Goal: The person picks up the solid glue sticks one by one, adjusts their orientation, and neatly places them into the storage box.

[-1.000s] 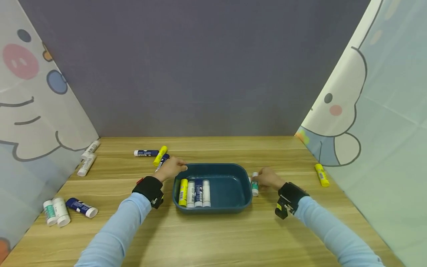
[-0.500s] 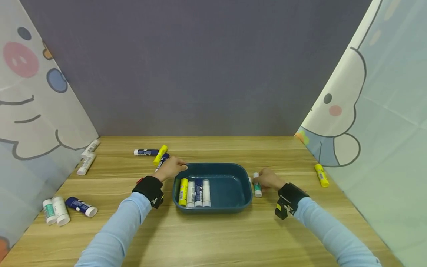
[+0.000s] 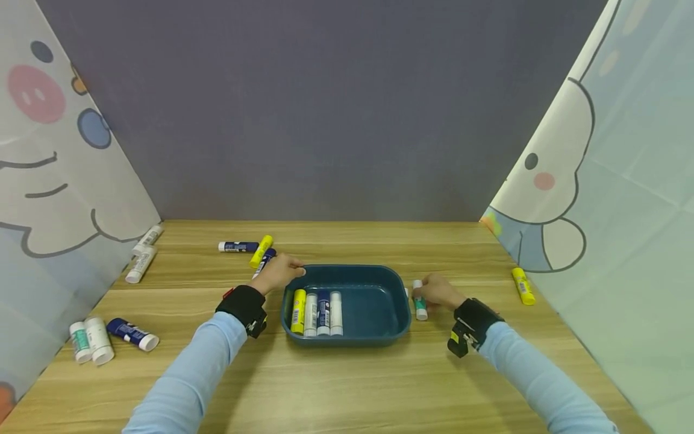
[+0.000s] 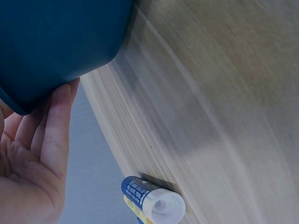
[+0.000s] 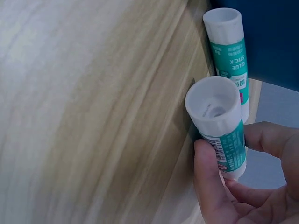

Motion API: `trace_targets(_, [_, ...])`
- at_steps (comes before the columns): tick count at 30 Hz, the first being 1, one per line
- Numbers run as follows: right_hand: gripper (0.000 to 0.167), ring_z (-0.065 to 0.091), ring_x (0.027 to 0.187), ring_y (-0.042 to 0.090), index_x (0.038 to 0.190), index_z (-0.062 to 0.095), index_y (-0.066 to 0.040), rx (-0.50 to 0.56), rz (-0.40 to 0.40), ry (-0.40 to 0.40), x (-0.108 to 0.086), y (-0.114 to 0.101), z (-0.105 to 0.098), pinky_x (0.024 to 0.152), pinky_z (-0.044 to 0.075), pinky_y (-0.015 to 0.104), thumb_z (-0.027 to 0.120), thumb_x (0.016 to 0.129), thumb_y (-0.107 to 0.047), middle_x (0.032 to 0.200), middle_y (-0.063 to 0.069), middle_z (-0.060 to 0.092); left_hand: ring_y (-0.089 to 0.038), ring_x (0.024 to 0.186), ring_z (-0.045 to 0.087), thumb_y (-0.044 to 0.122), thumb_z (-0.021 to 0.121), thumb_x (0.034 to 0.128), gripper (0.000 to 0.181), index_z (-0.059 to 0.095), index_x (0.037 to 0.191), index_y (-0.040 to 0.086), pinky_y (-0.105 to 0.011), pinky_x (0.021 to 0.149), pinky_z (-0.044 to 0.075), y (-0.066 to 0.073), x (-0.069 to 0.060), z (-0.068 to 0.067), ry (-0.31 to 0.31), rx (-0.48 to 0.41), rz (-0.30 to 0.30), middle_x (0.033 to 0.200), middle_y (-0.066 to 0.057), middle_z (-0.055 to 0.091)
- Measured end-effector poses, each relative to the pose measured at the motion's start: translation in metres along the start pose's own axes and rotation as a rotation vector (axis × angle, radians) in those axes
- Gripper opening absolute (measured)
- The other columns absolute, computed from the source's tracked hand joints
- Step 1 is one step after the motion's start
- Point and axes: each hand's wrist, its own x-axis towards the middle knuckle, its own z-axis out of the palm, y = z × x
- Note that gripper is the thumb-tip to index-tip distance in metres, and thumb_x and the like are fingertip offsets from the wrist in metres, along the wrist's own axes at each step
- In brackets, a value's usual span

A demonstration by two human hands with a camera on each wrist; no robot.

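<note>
Blue tray (image 3: 371,313) on the bench (image 3: 347,386), pinched at the rim (image 3: 347,341) by the left hand (image 3: 275,275), with four glue sticks (image 3: 323,314) inside, at left; beside its right end, green-labelled stick (image 3: 420,306) gripped in the right hand (image 3: 440,292).

You faced a wood-grain table (image 3: 347,392). Behind the table you saw a plain dark panel (image 3: 325,108); along the table's left edge, a printed sheet (image 3: 59,220) with a pink snout (image 3: 35,93); along its right edge, a pale sheet (image 3: 645,259) with a pink-cheeked figure (image 3: 558,138).
</note>
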Motion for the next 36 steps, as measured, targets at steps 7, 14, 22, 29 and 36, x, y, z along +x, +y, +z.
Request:
trace_targets(7, [0.031,0.058,0.064,0.016,0.107,0.055,0.012,-0.017,0.015,-0.009,0.000,-0.004,-0.007,0.054,0.052,0.027,0.054,0.088,-0.012,0.080,0.014,0.061,-0.036,0.106,0.058,0.017,0.051,0.0938,0.035,0.057,0.122,-0.004,-0.044,0.085,0.049,0.000,0.000,-0.001,-0.005,0.001,0.012,0.118,-0.024,0.059])
trace_targets(14, [0.030,0.060,0.065,0.015,0.107,0.054,0.013,0.047,-0.013,-0.028,-0.002,-0.011,-0.015,0.063,0.055,0.035,0.054,0.088,-0.010,0.080,0.014,0.062,-0.037,0.107,0.057,0.016,0.051,0.0934,0.035,0.057,0.122,-0.004,-0.044,0.085,0.049,0.001,0.001,-0.001,-0.007,0.002,0.007,0.119,-0.024,0.059])
trace_targets(22, [0.047,0.059,0.078,0.020,0.126,0.039,0.017,0.098,-0.034,-0.060,-0.009,-0.029,-0.023,0.075,0.055,0.040,0.050,0.091,-0.013,0.098,0.022,0.057,-0.037,0.108,0.056,0.017,0.051,0.0940,0.035,0.057,0.123,-0.002,-0.044,0.086,0.049,0.002,-0.001,-0.001,-0.014,-0.006,-0.016,0.120,-0.024,0.058])
trace_targets(29, [0.054,0.060,0.085,0.025,0.132,0.033,0.014,0.126,-0.050,-0.065,-0.012,-0.050,-0.028,0.079,0.054,0.041,0.051,0.091,-0.017,0.111,0.026,0.053,-0.036,0.107,0.057,0.016,0.052,0.0934,0.035,0.057,0.122,-0.004,-0.044,0.086,0.049,0.004,0.000,0.000,-0.009,-0.019,-0.013,0.118,-0.023,0.059])
trace_targets(36, [0.058,0.059,0.087,0.023,0.136,0.031,0.009,0.152,-0.047,-0.103,-0.011,-0.068,-0.015,0.076,0.055,0.035,0.054,0.091,-0.019,0.116,0.024,0.051,-0.035,0.106,0.058,0.016,0.053,0.0928,0.035,0.058,0.121,-0.003,-0.044,0.086,0.049,0.003,0.000,0.000,-0.001,-0.005,-0.012,0.116,-0.023,0.060])
